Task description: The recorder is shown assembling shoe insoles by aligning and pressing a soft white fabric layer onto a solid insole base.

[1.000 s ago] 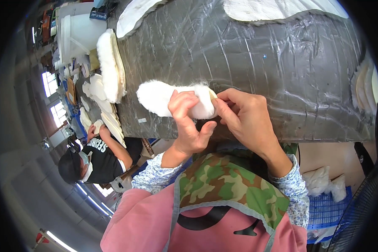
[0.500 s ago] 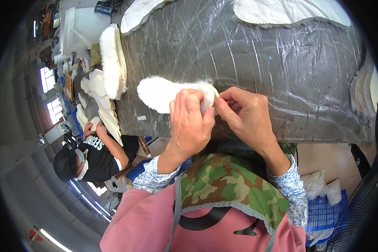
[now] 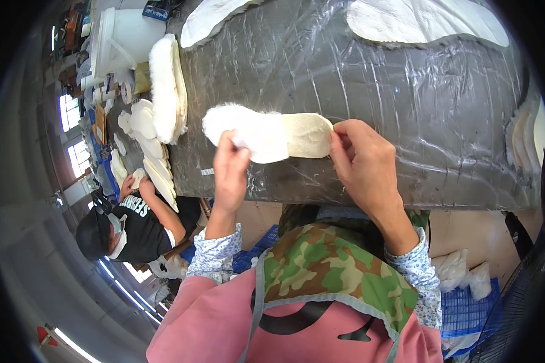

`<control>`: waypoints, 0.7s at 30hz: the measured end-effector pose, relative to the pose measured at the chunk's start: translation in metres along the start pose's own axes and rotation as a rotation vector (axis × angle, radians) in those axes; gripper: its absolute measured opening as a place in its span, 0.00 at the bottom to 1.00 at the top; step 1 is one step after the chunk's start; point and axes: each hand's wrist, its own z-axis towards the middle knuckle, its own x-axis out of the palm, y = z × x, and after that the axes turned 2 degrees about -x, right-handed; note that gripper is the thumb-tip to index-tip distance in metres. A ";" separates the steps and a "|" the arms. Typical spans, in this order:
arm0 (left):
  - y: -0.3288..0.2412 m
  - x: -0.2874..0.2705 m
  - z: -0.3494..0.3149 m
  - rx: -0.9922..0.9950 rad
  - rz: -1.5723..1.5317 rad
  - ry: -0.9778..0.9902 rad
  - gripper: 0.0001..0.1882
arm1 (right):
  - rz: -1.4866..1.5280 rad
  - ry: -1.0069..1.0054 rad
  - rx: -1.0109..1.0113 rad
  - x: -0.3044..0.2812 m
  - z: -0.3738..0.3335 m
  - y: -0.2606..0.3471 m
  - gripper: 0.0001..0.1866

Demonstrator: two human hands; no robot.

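Note:
A fluffy white fleece insole (image 3: 251, 130) lies crosswise over the near part of the table. Its right end shows a bare, cream-coloured base (image 3: 309, 135), while white pile covers the left part. My left hand (image 3: 231, 169) has fingers and thumb closed on the near edge of the fleece, slightly blurred. At the other end, my right hand (image 3: 364, 166) pinches the rounded tip of the cream base between thumb and forefinger.
Plastic sheeting covers the grey table (image 3: 297, 66). Upright fleece insoles (image 3: 166, 91) stand at left, near cream insole pieces (image 3: 157, 172) and a white bucket (image 3: 130, 39). White hide pieces (image 3: 427, 23) lie along the far side. A co-worker (image 3: 142, 224) sits at left.
The fleece has been drawn back from the right end, baring the cream base. My left hand has moved left along the insole; my right hand still pinches its end, slightly farther right.

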 end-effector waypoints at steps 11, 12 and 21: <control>0.013 0.025 0.000 0.427 0.521 0.187 0.08 | 0.175 0.101 0.135 -0.004 -0.010 0.020 0.16; 0.016 0.024 0.000 0.421 0.532 0.207 0.10 | 0.161 0.096 0.136 -0.004 -0.008 0.022 0.17; 0.026 0.035 0.024 0.605 0.785 0.223 0.47 | 0.067 0.031 0.109 0.005 -0.004 0.014 0.09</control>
